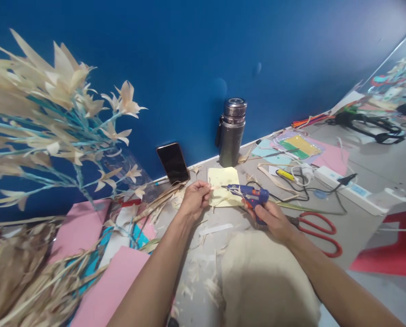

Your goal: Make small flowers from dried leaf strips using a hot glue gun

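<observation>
A person seated on a grey floor (pixel 376 159) is pinching a thin pale strip (pixel 214 187) between the fingertips of the left hand (pixel 194 197). The right hand (pixel 274 220) is clenching a blue glue gun (pixel 252 196), its nozzle pointing left at the strip's free end. Both are hovering just above a yellow sheet (pixel 223 176) lying near the foot of the blue wall (pixel 203 54).

A dark phone (pixel 173 162) is leaning against that wall to the left of the sheet, and a metal flask (pixel 232 131) is standing to its right. Red-handled scissors (pixel 317 229) are lying just beside the right wrist, with a white power strip (pixel 349 190) and tangled cords beyond them. Dried-leaf flowers (pixel 53 104) and pink paper (pixel 111 286) are crowding the left side. The person's knee (pixel 264 277) is closing in the space below the hands, and leaf scraps are littering the narrow strip of floor between the forearms.
</observation>
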